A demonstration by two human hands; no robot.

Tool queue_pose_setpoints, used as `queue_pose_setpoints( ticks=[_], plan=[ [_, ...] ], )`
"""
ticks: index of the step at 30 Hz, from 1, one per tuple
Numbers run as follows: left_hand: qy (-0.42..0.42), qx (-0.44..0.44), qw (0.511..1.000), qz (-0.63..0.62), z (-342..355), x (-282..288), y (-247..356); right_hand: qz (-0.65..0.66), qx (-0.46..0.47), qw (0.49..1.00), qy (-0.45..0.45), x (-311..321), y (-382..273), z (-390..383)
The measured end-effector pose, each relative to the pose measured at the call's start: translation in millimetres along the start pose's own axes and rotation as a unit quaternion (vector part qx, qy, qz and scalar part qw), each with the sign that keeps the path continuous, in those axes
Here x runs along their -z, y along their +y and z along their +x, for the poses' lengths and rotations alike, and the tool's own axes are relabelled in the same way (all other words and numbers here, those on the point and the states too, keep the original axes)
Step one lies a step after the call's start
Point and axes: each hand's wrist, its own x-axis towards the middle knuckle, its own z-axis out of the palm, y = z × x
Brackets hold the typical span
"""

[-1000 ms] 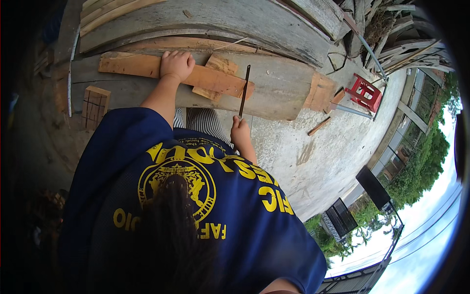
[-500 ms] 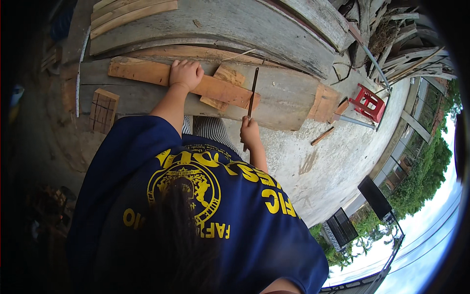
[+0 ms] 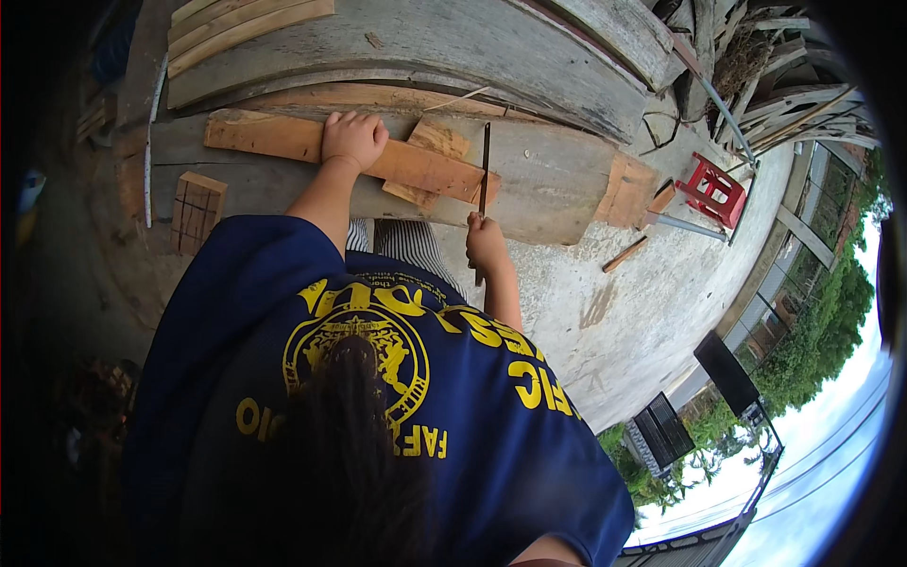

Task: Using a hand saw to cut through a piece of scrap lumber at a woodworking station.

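Note:
An orange-brown wooden plank [image 3: 265,135] lies slantwise over a shorter wood piece [image 3: 440,142], on a wide weathered board [image 3: 557,180]. My left hand [image 3: 355,142] presses down on the plank's middle, its fingers curled over the far edge. My right hand [image 3: 487,242] is closed round a long, narrow, dark saw [image 3: 486,170], seen nearly edge-on. The blade crosses the plank close to its right end and points away from me. Its teeth and the depth of any cut are too small to make out.
A block with a dark line grid [image 3: 198,213] sits at the left. Wood strips [image 3: 250,21] lie on a large grey plank [image 3: 406,47] beyond. To the right are a red plastic stool [image 3: 710,192], a loose wood stick [image 3: 625,255] on the concrete floor [image 3: 567,312], and piled timber [image 3: 794,104].
My right hand has pushed the saw slightly forward, away from me, and the blade stands straighter across the plank. My left hand keeps its place on the plank. The whole view has shifted a little.

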Motion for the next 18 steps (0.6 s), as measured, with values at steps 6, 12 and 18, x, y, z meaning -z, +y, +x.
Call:
queue_pose_setpoints(
  ticks=[6, 12, 18],
  plan=[
    [0.032, -0.013, 0.999, -0.019, 6, -3, 2, -0.043, 0.042, 0.997, 0.057, -13, 38, -40],
    [0.041, -0.021, 0.999, -0.018, 8, 1, 3, 0.04, -0.013, 0.999, 0.001, 5, -20, 24],
    [0.036, -0.014, 0.999, -0.016, 3, 2, 4, -0.048, 0.072, 0.994, 0.065, -14, 28, 5]
  ],
)
